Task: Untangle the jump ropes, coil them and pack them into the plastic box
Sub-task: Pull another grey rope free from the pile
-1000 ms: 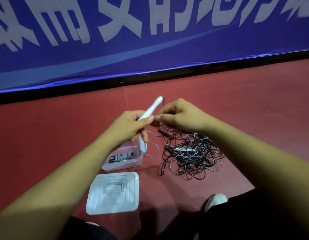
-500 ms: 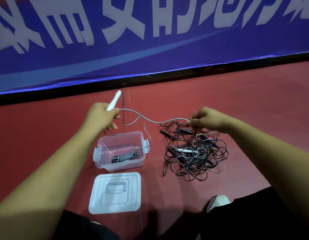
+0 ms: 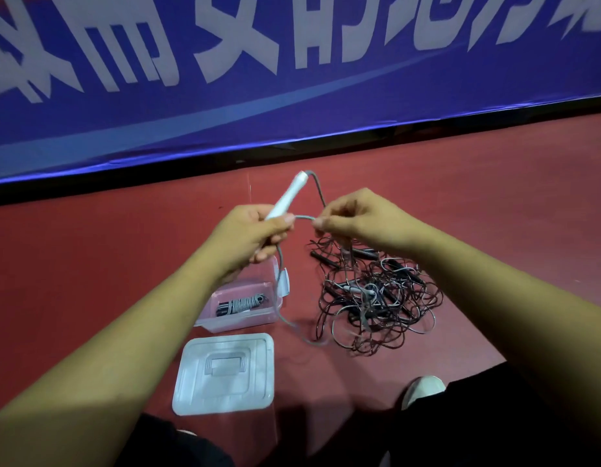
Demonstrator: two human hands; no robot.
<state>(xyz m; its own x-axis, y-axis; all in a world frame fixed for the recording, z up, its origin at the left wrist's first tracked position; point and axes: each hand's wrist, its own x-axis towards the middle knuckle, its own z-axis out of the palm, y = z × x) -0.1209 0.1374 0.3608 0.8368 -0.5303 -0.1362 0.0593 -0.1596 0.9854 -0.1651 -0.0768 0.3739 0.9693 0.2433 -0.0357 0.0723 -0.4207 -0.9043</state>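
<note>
Two hands are held close together above the red floor (image 3: pixel 90 264). A white handle (image 3: pixel 287 197) is gripped in the left hand (image 3: pixel 248 235) with its tip aimed toward one o'clock, so that the grey cord (image 3: pixel 319 192) leaving that tip can be folded back. The cord is pinched between thumb and fingertips of the right hand (image 3: pixel 356 219), a hold suited to laying a first loop against the handle. Slack is trailed down toward six o'clock and across to the tangled ropes (image 3: pixel 376 298), heaped at four o'clock of the hands. The plastic box (image 3: pixel 238 323) stands open at seven o'clock for packing, with one coiled rope (image 3: pixel 240 304) inside and its lid (image 3: pixel 225 374) laid aside at six o'clock. Whether the cord is free of the heap cannot be told.
</note>
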